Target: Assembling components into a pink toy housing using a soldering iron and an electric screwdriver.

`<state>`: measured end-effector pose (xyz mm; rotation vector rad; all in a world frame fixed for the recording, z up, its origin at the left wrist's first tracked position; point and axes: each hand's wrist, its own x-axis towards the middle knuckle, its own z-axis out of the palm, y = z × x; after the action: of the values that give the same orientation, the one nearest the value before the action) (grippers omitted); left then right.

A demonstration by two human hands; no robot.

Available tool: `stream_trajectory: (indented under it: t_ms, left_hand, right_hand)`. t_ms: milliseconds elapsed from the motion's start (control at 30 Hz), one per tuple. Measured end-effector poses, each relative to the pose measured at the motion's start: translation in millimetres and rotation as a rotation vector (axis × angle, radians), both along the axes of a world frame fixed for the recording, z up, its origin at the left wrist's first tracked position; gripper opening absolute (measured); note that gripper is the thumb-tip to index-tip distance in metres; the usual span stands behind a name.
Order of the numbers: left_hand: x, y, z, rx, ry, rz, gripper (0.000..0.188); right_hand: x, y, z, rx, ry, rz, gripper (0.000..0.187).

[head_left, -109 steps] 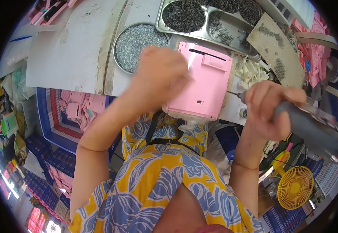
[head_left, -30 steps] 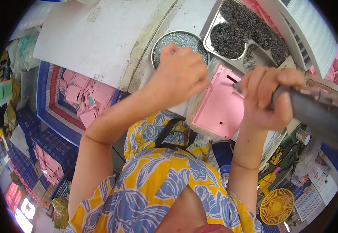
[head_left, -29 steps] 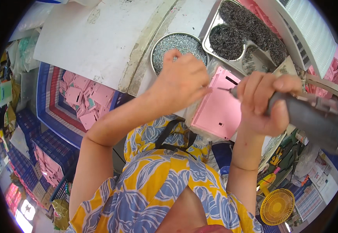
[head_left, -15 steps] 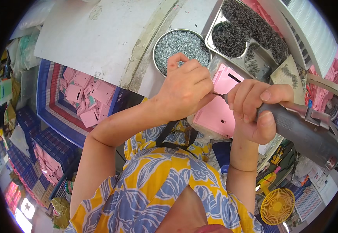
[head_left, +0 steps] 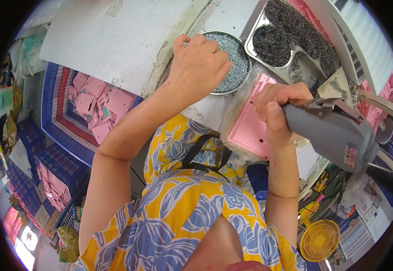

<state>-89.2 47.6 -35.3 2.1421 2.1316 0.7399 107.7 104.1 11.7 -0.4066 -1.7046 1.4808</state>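
Note:
My right hand [head_left: 280,110] is wrapped round a grey electric screwdriver [head_left: 327,131], held above a pink plastic panel [head_left: 249,132]. The screwdriver's bit is hidden behind my fingers. My left hand [head_left: 198,65] is at the near left side of a round metal bowl [head_left: 233,61] filled with small silvery screws. Its fingers are curled, their tips out of sight, and whether a screw is among them does not show. The panel lies on clear plastic wrapping in front of me.
A metal tray [head_left: 280,72] of dark screws or springs stands behind the panel. To my left, a blue crate [head_left: 52,122] holds pink plastic parts. A white tabletop [head_left: 110,40] stretches beyond it. A yellow fan [head_left: 320,239] is at the lower right.
My left hand has moved away from the screwdriver bit, left and up to the screw bowl. The screwdriver has shifted slightly left, its back end swinging lower.

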Motion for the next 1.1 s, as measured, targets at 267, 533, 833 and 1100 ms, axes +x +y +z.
stream_trajectory:
  t_ms: [267,533,833,1100]
  left_hand:
    - [-9.6,4.2,-5.6,0.144,-0.014,-0.023,0.007]
    - [39.1,-34.4,14.5,0.211,-0.36,-0.366,0.014]
    - [46.9,-46.1,20.0,0.177,-0.393,-0.418,0.021]
    - [40.4,-51.3,23.6,0.001,-0.303,-0.521,0.029]
  right_hand:
    - [4.1,5.9,4.8,-0.016,-0.007,-0.042,0.02]
    - [14.5,-10.0,49.9,-0.136,0.244,0.118,0.029]
    - [21.4,-29.9,49.8,-0.207,0.246,0.128,0.034]
    - [32.6,-61.5,30.8,-0.28,0.144,0.072,0.029]
